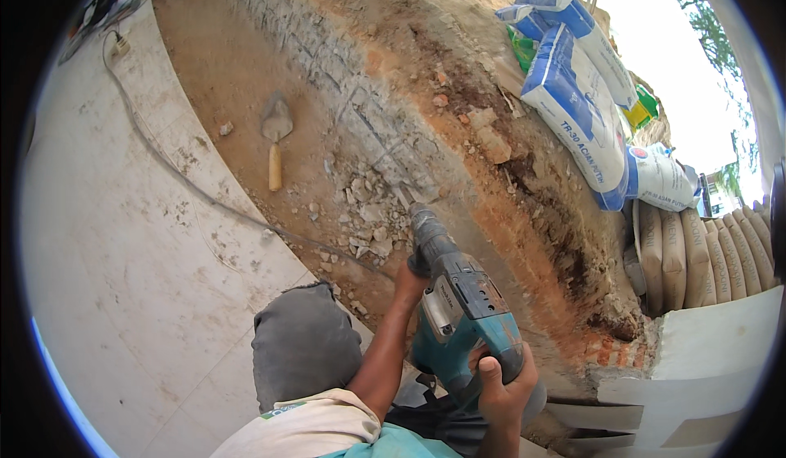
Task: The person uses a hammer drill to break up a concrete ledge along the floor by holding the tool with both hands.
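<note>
A teal and black demolition hammer (467,302) slants away from me, its chisel bit (405,196) touching the broken grey concrete (385,143) at the base of the wall. My right hand (508,384) is closed round its rear handle, thumb on top. Farther forward, my left hand (409,279) grips the dark side handle near the tool's front; the tool hides most of those fingers. Loose rubble (368,216) lies just left of the bit. A trowel (276,139) with a wooden handle rests on the dirt to the left.
A grey cable (164,159) runs across the pale tiled floor (123,253) and over the dirt strip toward me. Blue and white bags (577,114) lie on the bank at right, beside stacked brown sacks (688,253). My knee (304,343) is bent at lower left.
</note>
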`<state>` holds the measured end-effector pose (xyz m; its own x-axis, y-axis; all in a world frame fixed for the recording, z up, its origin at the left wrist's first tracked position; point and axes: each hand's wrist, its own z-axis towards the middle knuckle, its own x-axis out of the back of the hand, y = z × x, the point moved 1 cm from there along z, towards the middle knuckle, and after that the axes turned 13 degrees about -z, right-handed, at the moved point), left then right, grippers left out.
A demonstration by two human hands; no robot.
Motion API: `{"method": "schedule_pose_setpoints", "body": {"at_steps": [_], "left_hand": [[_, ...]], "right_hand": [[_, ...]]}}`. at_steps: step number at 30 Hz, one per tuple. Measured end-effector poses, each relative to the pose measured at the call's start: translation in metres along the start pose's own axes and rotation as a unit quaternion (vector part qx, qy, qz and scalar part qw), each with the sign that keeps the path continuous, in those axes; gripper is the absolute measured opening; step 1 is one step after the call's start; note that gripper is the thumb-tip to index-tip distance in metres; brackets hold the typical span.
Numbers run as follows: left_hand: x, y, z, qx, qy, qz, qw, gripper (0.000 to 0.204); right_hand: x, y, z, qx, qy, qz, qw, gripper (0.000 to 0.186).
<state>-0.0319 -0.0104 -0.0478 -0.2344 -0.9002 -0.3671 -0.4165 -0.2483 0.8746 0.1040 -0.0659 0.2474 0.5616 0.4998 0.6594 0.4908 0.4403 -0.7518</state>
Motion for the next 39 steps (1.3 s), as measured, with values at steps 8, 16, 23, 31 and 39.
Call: {"method": "schedule_pose_setpoints", "body": {"at_steps": [8, 16, 23, 31, 39], "left_hand": [[0.018, -0.001, 0.016, -0.026, -0.062, -0.180, 0.981, 0.033], [0.007, 0.006, -0.002, 0.130, -0.103, -0.326, 0.931, 0.031], [0.015, 0.018, -0.006, 0.187, -0.100, -0.401, 0.891, 0.030], [0.000, 0.026, 0.018, 0.258, -0.100, -0.585, 0.762, 0.028], [-0.026, -0.008, 0.059, 0.090, 0.008, -0.326, 0.941, 0.033]], "right_hand": [[-0.028, -0.026, 0.000, 0.021, -0.049, -0.102, 0.993, 0.049], [-0.088, -0.074, 0.026, 0.234, -0.163, -0.345, 0.894, 0.056], [-0.092, -0.091, 0.031, 0.179, -0.162, -0.368, 0.898, 0.056], [-0.087, -0.104, 0.052, 0.110, -0.117, -0.286, 0.945, 0.056], [-0.064, -0.091, 0.080, 0.028, -0.035, -0.189, 0.981, 0.054]]}}
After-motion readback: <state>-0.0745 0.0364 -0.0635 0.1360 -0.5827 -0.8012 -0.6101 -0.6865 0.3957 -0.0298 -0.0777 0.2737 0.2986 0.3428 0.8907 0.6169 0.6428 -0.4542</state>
